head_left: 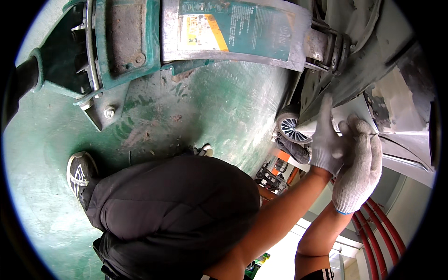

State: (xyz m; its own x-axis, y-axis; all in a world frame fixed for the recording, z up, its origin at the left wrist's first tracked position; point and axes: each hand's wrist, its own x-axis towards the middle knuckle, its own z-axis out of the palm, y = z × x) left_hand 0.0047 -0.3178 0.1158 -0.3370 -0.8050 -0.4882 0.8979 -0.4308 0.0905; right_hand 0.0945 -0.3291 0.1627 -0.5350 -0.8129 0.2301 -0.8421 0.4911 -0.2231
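Note:
Both my hands wear white knit gloves and are up against the lower body of a car with grey, bare-looking panels (396,105). My left hand (326,144) lies beside the panel edge with one finger stretched out along the dark grey metal; its other fingers are partly covered. Close against it, my right hand (359,168) has its fingers together and bent at the tips near a pale panel section (350,112). Whatever it may grip is hidden. A heavy green and silver metal rig (233,65) reaches across the top, its jointed end (326,49) meeting the car body.
Below the rig is a scuffed green floor (224,102). My bent leg in black trousers (172,200) fills the lower middle, with a black shoe (79,175) at left. Beyond my arms are a wheel (293,127), orange and black equipment (275,175) and red pipes (380,228).

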